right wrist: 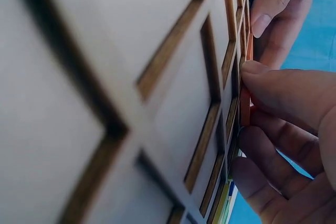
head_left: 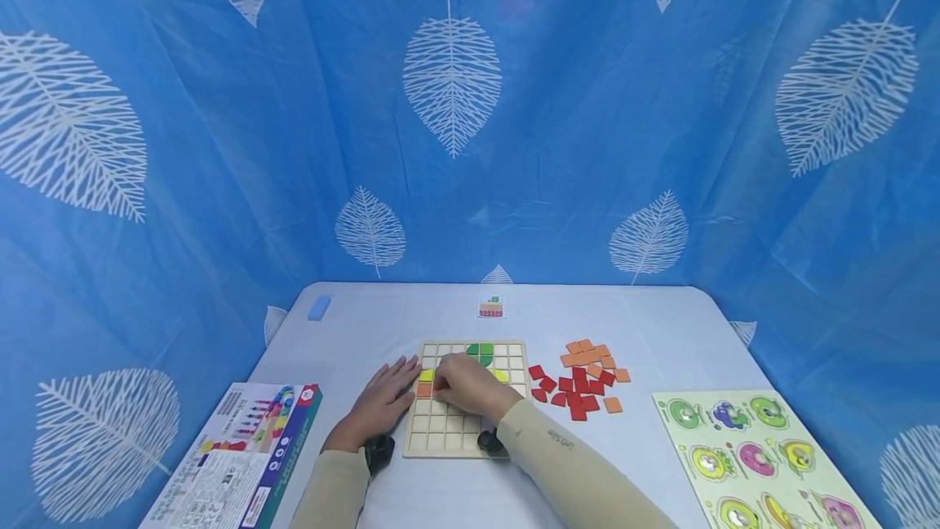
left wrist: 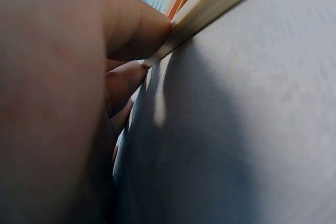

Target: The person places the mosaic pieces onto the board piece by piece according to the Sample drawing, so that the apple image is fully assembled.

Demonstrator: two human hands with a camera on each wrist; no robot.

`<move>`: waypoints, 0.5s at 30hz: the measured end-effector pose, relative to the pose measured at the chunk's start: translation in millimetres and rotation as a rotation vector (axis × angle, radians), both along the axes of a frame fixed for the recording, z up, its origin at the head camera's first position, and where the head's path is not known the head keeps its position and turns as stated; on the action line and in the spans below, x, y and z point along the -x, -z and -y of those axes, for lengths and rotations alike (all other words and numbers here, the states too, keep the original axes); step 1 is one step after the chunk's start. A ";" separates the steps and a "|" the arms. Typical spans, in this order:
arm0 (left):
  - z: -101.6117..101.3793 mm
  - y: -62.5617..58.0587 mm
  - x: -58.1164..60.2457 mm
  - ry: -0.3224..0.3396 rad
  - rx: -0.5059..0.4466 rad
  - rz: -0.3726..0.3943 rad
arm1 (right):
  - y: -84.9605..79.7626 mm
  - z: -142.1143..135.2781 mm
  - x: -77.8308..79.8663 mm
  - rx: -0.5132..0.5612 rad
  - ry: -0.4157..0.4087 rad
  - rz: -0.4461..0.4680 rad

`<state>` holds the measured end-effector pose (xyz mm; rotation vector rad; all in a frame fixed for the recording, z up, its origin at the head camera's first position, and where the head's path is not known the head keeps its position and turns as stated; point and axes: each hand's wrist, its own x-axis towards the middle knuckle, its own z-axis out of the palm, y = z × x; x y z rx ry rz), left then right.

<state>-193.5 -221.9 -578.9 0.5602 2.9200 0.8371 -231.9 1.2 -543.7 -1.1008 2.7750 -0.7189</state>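
A wooden grid board [head_left: 436,441] lies on the white table before me. My right hand [head_left: 470,386] is over its upper part, thumb and index finger pinching an orange tile [right wrist: 245,106] at the grid, as the right wrist view shows. Along the board's left edge rests my left hand [head_left: 383,402], fingers extended and fingertips against the wooden rim [left wrist: 220,3]. Near those fingertips, a yellow tile [head_left: 427,375] sits above another orange tile [head_left: 424,390] in the left column. Green tiles [head_left: 486,348] fill cells at the top, and a yellow tile [head_left: 502,375] shows right of my hand.
Loose red tiles [head_left: 580,386] and orange tiles [head_left: 587,356] lie right of the board. A small picture card [head_left: 492,307] is behind it. A blue block [head_left: 319,308] lies far left, a printed box [head_left: 242,455] near left, and a fruit picture board [head_left: 734,439] near right.
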 end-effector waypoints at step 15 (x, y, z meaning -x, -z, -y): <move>-1.2 0.7 -0.9 -0.004 0.011 -0.012 | -0.3 -1.6 -0.5 0.013 0.024 0.035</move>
